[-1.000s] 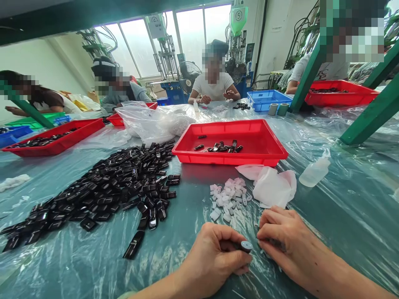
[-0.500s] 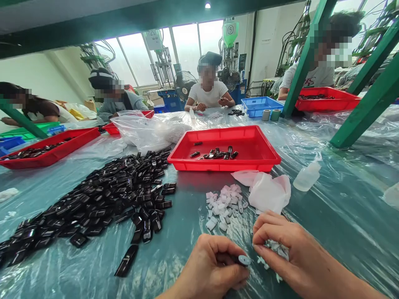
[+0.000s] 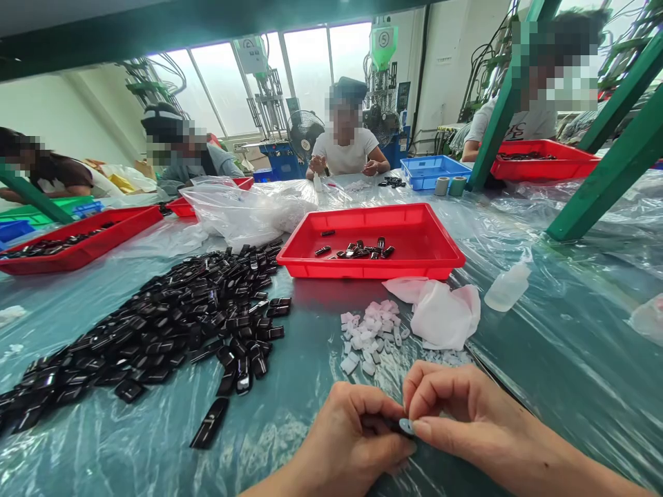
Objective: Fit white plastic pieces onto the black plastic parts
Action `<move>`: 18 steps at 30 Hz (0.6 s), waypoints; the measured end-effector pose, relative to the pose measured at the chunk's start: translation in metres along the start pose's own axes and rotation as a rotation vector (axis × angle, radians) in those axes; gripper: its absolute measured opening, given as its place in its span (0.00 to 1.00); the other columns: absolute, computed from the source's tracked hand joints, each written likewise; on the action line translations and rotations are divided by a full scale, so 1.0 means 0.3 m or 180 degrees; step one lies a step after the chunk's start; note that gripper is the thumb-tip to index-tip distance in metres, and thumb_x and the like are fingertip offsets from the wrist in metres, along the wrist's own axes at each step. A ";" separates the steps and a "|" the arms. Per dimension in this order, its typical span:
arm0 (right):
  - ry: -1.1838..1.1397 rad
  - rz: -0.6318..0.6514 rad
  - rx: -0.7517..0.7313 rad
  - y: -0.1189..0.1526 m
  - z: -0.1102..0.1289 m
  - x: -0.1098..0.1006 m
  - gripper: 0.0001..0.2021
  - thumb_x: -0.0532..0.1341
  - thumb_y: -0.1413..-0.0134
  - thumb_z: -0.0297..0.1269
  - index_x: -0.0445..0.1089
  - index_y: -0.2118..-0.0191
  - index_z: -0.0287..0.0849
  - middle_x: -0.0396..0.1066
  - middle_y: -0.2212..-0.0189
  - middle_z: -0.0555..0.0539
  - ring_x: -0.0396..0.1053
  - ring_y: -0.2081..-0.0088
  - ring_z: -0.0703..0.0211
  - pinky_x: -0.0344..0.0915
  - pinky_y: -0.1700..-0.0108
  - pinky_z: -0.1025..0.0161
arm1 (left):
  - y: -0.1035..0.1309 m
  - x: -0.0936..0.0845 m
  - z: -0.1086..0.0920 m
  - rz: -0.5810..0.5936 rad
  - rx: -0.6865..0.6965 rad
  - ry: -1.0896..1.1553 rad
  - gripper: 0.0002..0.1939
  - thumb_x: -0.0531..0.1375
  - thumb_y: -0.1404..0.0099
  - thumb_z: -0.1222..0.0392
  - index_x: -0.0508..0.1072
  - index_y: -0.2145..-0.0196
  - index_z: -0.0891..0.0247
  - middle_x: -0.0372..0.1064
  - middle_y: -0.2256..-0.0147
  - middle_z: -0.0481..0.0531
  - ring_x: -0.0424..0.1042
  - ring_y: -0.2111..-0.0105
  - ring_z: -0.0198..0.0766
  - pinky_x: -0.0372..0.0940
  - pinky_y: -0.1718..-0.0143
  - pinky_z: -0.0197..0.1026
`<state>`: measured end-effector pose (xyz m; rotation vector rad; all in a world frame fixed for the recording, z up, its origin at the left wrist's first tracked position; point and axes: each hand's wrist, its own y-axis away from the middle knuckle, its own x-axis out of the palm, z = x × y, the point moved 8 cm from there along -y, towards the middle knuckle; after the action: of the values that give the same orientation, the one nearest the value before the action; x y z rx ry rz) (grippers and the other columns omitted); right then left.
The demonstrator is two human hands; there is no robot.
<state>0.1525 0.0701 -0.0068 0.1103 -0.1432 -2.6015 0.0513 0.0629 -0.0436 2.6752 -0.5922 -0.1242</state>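
My left hand (image 3: 357,438) is closed around a small black plastic part (image 3: 386,422), mostly hidden by the fingers. A pale grey-blue oval piece (image 3: 406,426) shows at the part's right end. My right hand (image 3: 460,407) meets it there, thumb tip against the oval and fingers curled in a pinch; whatever sits between those fingertips is too small to make out. Beyond the hands lies a heap of small white plastic pieces (image 3: 370,335). More small translucent bits (image 3: 449,357) lie just behind my right hand.
A large pile of glossy black parts (image 3: 170,324) spreads over the left. A red tray (image 3: 373,270) holding several black parts stands ahead. Crumpled white plastic (image 3: 448,317) and a squeeze bottle (image 3: 508,288) are at right. Green posts (image 3: 606,166) rise there; co-workers sit across the table.
My right hand has moved left from the translucent bits to the part in my left hand, and its fingers now touch the oval end. The left hand keeps its hold.
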 end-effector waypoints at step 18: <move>-0.0784 0.0095 0.0725 -0.009 -0.043 0.021 0.02 0.63 0.63 0.29 0.69 0.77 0.39 0.63 0.79 0.54 0.58 0.74 0.68 0.54 0.72 0.71 | 0.000 0.004 -0.006 0.0127 0.0323 -0.0140 0.05 0.61 0.52 0.68 0.76 0.74 0.70 0.61 0.82 0.45 0.60 0.81 0.30 0.54 0.79 0.32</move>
<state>0.1472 0.0682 -0.0202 -0.1315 -0.5253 -2.5521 0.0526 0.0630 -0.0418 2.7629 -0.6826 -0.1460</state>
